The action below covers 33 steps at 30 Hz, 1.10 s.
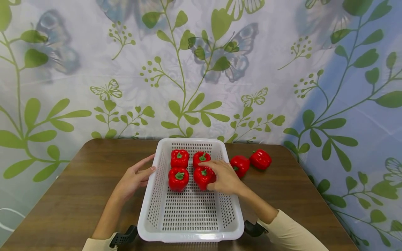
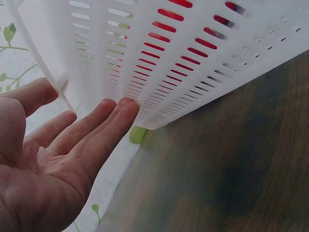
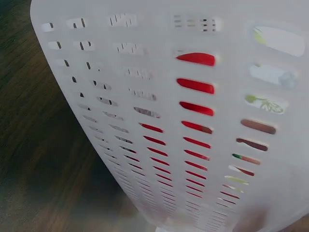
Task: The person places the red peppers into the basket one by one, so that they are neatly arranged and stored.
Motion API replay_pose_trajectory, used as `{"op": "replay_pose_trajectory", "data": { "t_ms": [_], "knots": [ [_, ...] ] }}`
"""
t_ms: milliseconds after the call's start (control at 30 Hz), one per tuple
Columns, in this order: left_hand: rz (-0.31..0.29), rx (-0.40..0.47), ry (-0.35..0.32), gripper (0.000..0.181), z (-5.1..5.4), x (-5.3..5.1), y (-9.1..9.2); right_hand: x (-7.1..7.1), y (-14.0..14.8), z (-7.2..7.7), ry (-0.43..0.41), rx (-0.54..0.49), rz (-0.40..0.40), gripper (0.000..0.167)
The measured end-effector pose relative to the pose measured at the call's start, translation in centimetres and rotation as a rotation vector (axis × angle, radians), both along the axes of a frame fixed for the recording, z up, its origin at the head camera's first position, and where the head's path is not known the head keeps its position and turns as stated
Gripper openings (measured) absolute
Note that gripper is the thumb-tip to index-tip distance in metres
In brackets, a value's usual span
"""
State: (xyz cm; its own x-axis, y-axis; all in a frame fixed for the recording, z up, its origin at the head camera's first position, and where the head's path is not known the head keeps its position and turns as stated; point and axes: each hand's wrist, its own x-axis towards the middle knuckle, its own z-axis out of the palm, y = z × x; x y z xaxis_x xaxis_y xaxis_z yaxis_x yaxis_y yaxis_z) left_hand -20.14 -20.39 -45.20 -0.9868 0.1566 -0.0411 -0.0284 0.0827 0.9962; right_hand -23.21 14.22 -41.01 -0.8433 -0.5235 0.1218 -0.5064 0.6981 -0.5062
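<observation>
A white perforated plastic basket (image 1: 191, 237) holds several red bell peppers with green stems. My right hand (image 1: 224, 177) reaches over its right rim and grips the front right bell pepper (image 1: 201, 180) between thumb and fingers. Behind that one sits another bell pepper (image 1: 196, 159); on the left are a back bell pepper (image 1: 176, 161) and a front bell pepper (image 1: 174, 185). My left hand (image 1: 133, 179) rests at the basket's left side, its fingers nearly straight against the outer wall (image 2: 193, 63) and the thumb by the rim. The basket wall (image 3: 159, 72) mostly hides my right hand in the right wrist view.
Two more red items lie on the wooden table (image 1: 282, 195) right of the basket: a near bell pepper (image 1: 240, 164) and a farther bell pepper (image 1: 261, 160). A patterned cloth (image 1: 194, 76) with leaves and butterflies hangs behind the table.
</observation>
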Motion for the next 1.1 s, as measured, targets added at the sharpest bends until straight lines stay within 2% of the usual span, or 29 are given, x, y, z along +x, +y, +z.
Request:
{"op": "replay_pose_trajectory", "data": {
  "t_ms": [567, 900, 1100],
  "knots": [
    [-0.02, 0.021, -0.005, 0.06, 0.43, -0.19, -0.34, 0.31, -0.64, -0.14, 0.066, 0.021, -0.082, 0.065],
    [-0.031, 0.025, -0.001, 0.061, 0.53, -0.32, -0.48, 0.29, -0.72, -0.19, 0.07, 0.033, -0.098, 0.066],
    [-0.033, 0.024, -0.008, 0.06, 0.39, -0.37, -0.59, 0.18, -0.73, -0.08, 0.041, 0.031, -0.096, 0.069]
  ]
}}
